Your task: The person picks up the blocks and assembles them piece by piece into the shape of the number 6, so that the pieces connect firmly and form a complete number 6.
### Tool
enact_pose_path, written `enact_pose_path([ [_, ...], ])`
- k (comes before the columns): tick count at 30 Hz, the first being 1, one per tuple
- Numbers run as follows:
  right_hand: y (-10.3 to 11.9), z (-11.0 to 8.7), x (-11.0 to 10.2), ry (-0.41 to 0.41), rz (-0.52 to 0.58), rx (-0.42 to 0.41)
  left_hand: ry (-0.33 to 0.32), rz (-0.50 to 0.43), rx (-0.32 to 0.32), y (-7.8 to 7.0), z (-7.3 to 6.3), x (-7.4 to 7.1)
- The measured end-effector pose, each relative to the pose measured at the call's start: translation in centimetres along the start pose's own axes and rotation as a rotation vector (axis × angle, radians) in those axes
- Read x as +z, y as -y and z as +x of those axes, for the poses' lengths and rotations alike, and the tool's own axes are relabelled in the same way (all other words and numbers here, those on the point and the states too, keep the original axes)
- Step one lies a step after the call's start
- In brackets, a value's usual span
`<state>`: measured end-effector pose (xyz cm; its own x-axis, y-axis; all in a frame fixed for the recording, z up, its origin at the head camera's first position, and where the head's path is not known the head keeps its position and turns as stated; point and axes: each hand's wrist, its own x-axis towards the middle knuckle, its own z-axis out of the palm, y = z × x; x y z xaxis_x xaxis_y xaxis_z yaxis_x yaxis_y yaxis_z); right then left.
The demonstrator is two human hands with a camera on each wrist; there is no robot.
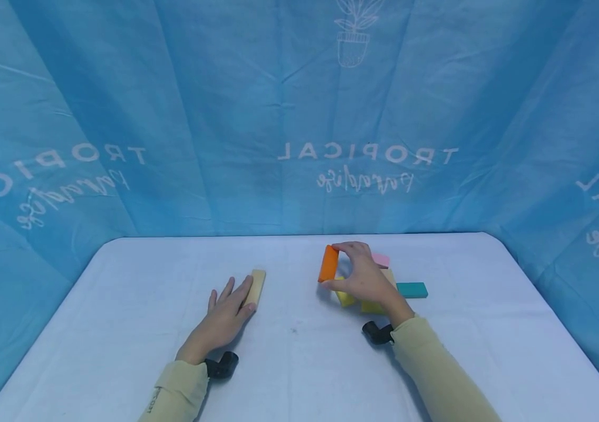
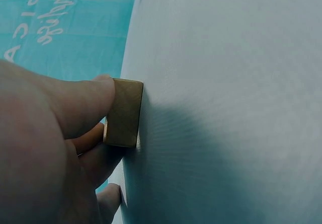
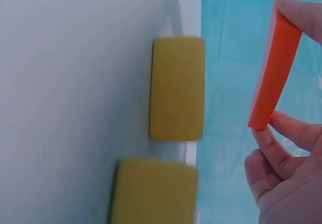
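My left hand [image 1: 221, 324] is on the left half of the table, its thumb and fingers at the sides of a plain wooden block [image 1: 259, 287] that lies flat. The left wrist view shows the end of this wooden block [image 2: 124, 113] against the thumb. Over on the right, my right hand [image 1: 365, 280] pinches an orange block [image 1: 328, 265] by its two ends, thumb at one and fingertips at the other. In the right wrist view the orange block [image 3: 276, 73] is held up off the white cloth, beyond two yellow blocks [image 3: 177, 88].
Beneath and beside the right hand lie yellow blocks [image 1: 372, 308], a pale wooden block [image 1: 390, 276], a pink block [image 1: 381, 260] and a teal block [image 1: 412, 290]. A white cloth covers the table [image 1: 294, 363]. Blue printed curtains [image 1: 225, 117] hang behind it and at both sides.
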<state>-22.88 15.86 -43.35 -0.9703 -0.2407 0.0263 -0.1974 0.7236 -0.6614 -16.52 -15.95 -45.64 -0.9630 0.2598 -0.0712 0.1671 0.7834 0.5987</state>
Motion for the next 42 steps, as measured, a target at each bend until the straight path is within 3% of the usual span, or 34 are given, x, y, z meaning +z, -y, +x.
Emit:
enact_pose_path([
  [16,1.1,1.2,1.5,-0.045,0.013,-0.048,-0.002,0.004,0.000,-0.1,0.1,0.0],
  [27,2.6,2.2,2.9,-0.036,0.031,0.013,-0.007,0.002,-0.002,-0.1,0.1,0.0],
  [42,3.9,3.4,4.8,-0.045,0.039,-0.027,0.010,-0.001,-0.021,-0.1,0.1,0.1],
])
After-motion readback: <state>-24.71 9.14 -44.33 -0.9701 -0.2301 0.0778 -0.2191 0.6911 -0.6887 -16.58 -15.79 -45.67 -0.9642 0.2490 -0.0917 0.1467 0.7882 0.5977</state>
